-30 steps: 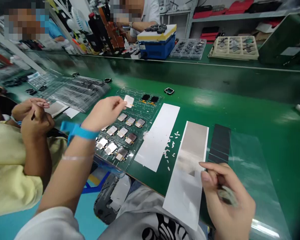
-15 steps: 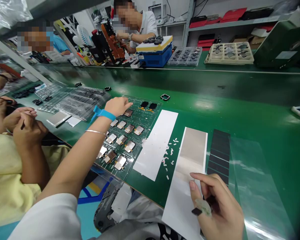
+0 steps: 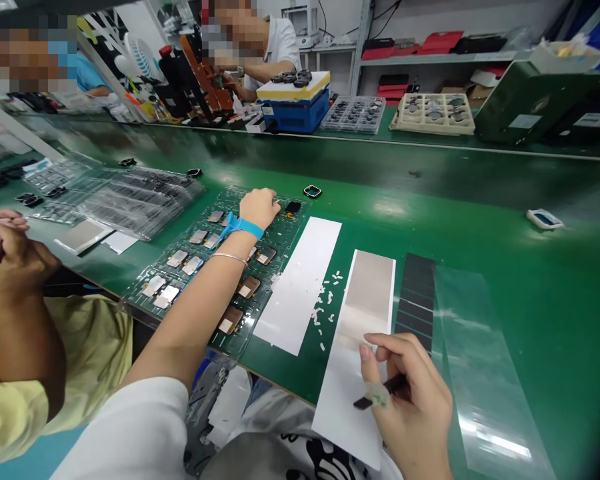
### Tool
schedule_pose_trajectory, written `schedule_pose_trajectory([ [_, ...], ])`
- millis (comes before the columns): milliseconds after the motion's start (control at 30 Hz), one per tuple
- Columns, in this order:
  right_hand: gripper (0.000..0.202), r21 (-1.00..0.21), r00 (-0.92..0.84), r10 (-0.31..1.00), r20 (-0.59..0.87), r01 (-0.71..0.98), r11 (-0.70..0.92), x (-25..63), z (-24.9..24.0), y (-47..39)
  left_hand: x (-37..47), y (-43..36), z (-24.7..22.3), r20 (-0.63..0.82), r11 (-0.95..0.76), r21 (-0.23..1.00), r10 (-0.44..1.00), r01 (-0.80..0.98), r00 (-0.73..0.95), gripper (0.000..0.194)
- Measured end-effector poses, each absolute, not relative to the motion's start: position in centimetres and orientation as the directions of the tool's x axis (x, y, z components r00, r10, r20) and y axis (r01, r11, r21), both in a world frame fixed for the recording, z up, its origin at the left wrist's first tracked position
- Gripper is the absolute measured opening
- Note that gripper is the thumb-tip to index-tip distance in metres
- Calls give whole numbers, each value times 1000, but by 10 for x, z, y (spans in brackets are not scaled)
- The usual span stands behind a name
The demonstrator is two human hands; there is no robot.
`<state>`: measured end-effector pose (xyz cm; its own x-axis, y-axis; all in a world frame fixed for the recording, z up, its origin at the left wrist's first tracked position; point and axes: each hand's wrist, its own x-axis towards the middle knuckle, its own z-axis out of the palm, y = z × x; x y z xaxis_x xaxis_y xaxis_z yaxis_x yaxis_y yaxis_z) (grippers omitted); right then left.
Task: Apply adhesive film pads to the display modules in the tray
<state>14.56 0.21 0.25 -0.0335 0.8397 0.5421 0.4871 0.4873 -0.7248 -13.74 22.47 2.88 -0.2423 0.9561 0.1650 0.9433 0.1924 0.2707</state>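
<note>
My left hand (image 3: 260, 207), with a blue strap at the wrist, reaches over the far end of a clear tray (image 3: 240, 353). Its fingers are curled together and their tips are hidden, so what they hold cannot be made out. Just right of it lies a black square part (image 3: 293, 207) with an orange tab. Rows of metallic square parts (image 3: 249, 287) fill the tray. My right hand (image 3: 415, 400) is closed round a thin dark tool (image 3: 364, 403), thumb and forefinger tips slightly apart, above a white sheet (image 3: 345, 393) with a greyish-beige upper part.
A white strip (image 3: 300, 287) and small white scraps (image 3: 321, 313) lie between tray and sheet. Right of them are a black segmented strip (image 3: 416, 293) and clear film (image 3: 485, 360). Clear trays (image 3: 140, 200) are stacked left. A person's hands (image 3: 10, 253) are at the left edge.
My left hand has moved right along the tray's far end, over the spot of one of the two black parts. More of the dark tool shows in my right hand. The whole view has shifted.
</note>
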Motion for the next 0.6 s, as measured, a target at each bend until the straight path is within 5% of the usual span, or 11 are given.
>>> schedule_pose_trajectory([
  [200, 12, -786, 53, 855, 515, 428, 447, 148, 0, 0, -117, 154, 66, 121, 28, 503, 987, 864, -102, 59],
  [300, 19, -832, 36, 878, 477, 341, 438, 150, -1, -1, -89, 84, 69, 53, -115, 806, 991, 581, 122, 35],
  [367, 23, -844, -32, 889, 456, 302, 444, 150, 1, -1, -68, 41, 62, 81, -154, 884, 980, 440, 181, 12],
  [600, 26, -751, -85, 840, 536, 405, 521, 144, 3, 1, -20, -7, 13, -119, 114, 993, 968, 36, 223, 9],
])
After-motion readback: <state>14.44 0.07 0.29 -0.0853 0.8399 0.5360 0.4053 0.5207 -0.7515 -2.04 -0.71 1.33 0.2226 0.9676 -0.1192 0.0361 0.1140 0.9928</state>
